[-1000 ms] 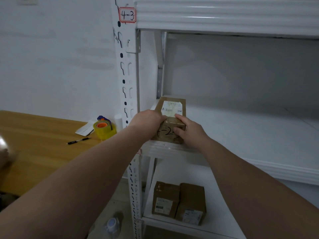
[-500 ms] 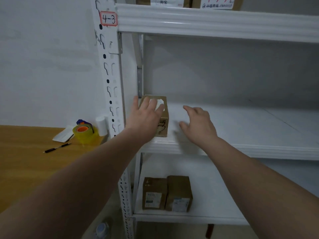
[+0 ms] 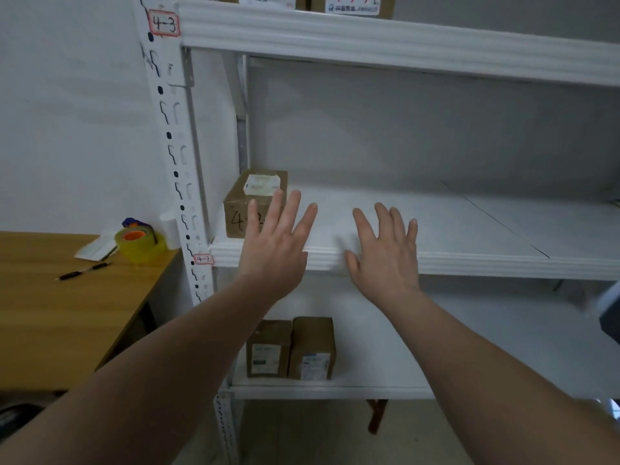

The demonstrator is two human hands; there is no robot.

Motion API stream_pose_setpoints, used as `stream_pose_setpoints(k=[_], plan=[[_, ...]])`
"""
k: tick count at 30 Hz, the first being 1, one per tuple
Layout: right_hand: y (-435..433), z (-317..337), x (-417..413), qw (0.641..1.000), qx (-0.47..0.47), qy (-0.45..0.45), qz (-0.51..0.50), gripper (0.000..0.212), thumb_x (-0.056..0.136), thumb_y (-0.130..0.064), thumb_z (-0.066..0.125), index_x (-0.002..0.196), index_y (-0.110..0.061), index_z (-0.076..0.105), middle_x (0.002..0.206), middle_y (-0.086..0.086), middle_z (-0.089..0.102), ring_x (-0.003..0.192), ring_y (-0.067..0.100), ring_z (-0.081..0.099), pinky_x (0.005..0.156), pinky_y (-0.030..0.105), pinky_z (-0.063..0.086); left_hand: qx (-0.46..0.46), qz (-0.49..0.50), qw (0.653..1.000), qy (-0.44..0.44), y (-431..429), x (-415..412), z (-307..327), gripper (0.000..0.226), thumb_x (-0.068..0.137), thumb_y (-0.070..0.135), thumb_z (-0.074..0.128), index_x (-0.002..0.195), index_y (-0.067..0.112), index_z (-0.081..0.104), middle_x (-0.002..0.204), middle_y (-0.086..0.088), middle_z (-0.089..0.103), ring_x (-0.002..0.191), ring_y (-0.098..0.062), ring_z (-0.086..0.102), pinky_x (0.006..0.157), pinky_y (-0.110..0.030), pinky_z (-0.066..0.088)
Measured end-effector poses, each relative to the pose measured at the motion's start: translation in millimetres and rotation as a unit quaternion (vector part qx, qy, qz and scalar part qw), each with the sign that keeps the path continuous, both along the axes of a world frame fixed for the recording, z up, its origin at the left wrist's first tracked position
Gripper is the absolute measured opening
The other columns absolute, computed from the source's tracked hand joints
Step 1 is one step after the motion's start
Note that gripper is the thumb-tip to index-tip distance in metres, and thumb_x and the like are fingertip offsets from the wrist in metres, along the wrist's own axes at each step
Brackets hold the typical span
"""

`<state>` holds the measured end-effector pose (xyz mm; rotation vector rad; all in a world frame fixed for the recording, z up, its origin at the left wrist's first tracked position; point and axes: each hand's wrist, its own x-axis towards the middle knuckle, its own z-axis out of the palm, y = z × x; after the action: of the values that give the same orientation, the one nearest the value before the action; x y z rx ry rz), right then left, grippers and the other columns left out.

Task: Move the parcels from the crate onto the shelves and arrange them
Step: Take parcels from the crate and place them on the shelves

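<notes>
both the left hand [image 3: 273, 253] and right hand [image 3: 385, 255] were spread flat and empty, so a careless fingertip could have nudged the cardboard parcel [image 3: 250, 204] askew on the middle shelf [image 3: 469, 260].

Single head view: faces forward and slightly down, close to white shelves [image 3: 436, 260], wooden table [image 3: 67, 313] at left.
</notes>
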<state>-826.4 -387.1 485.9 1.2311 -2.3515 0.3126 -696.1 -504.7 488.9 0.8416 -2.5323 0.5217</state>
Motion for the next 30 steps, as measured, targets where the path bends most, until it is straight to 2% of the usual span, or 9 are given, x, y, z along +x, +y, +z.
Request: stream_pose_setpoints(k=[4,7,16,22,26,30], plan=[[29.7,-19.5,-6.2,1.0,0.002,0.003,0.018,0.072,0.097,-0.045,0.048,0.157,-0.022,0.013,0.163,0.015,0.006,0.151,0.036,0.001,0.119,0.055,-0.001,0.015,0.023,1.0,0.002,32.5,-3.5,-14.8,0.077,0.099,0.051,0.036,0.154,0.025,-0.012,0.163,-0.009,-0.017,0.149,-0.032,-0.015,0.116,-0.057,-0.008],[61.5,-37.8,-15.3,0.999,-0.005,0.014,0.043,0.076,0.093,-0.045,0.057,0.156,-0.02,0.022,0.163,0.018,0.013,0.15,0.039,0.007,0.117,0.057,0.002,0.037,0.058,0.998,-0.008,69.8,-8.5,-31.0,0.081,0.098,0.055,0.036,0.153,0.027,-0.016,0.162,-0.008,-0.02,0.148,-0.033,-0.017,0.115,-0.059,-0.008],[168.9,-84.9,-26.6,0.991,0.035,-0.006,0.125,0.079,0.094,-0.045,0.056,0.157,-0.022,0.015,0.164,0.016,-0.002,0.15,0.036,-0.007,0.113,0.051,-0.016,0.115,0.157,0.981,-0.024,204.5,-0.6,-90.7,0.088,0.096,0.061,0.037,0.15,0.028,-0.025,0.161,-0.009,-0.023,0.147,-0.037,-0.021,0.113,-0.065,-0.007],[203.7,-100.3,0.7,0.983,0.062,-0.028,0.168,0.079,0.093,-0.046,0.057,0.157,-0.023,0.018,0.164,0.017,0.001,0.151,0.038,-0.004,0.116,0.055,-0.008,0.133,0.211,0.967,-0.046,259.9,39.7,-97.2,0.084,0.098,0.058,0.033,0.15,0.028,-0.026,0.159,-0.011,-0.027,0.146,-0.038,-0.023,0.113,-0.065,-0.006],[217.9,-113.4,33.8,0.978,0.052,-0.04,0.197,0.081,0.087,-0.042,0.066,0.155,-0.022,0.027,0.162,0.02,0.012,0.15,0.04,0.006,0.116,0.059,-0.001,0.147,0.237,0.959,-0.048,283.2,76.2,-106.2,0.085,0.097,0.059,0.033,0.15,0.029,-0.026,0.159,-0.012,-0.027,0.146,-0.038,-0.023,0.112,-0.066,-0.007],[233.4,-133.4,76.0,0.971,0.071,-0.036,0.225,0.079,0.087,-0.04,0.065,0.154,-0.024,0.028,0.162,0.02,0.013,0.149,0.041,0.006,0.115,0.057,-0.005,0.181,0.271,0.944,-0.047,313.5,125.3,-126.7,0.082,0.097,0.06,0.03,0.15,0.029,-0.026,0.16,-0.011,-0.025,0.146,-0.037,-0.022,0.112,-0.065,-0.008]])
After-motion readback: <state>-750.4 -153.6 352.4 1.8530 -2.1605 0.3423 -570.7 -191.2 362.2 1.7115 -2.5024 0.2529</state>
